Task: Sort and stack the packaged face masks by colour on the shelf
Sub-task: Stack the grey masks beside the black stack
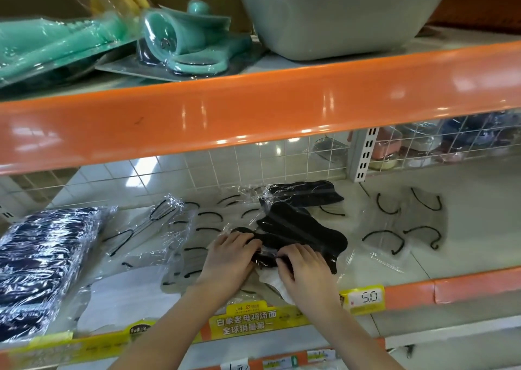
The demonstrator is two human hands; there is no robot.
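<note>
black mask packs [298,228] | clear-wrapped, heaped mid-shelf | white packs [127,290] flat beside, left

Black, white, grey and navy packs on an orange-edged shelf

The black masks [298,231] lie in clear wrap; white masks [124,290] and pale grey masks [406,223] have black ear loops. The stack at left [42,259] is dark navy under glossy film. Shelf edges [253,110] are orange, the price strip [253,321] yellow, the scissors [186,45] teal, the tub [332,11] grey-green.

Your left hand [228,257] and right hand [303,269] are bare, no gloves, rings or watch; both forearms show uncovered, with no sleeve visible.
</note>
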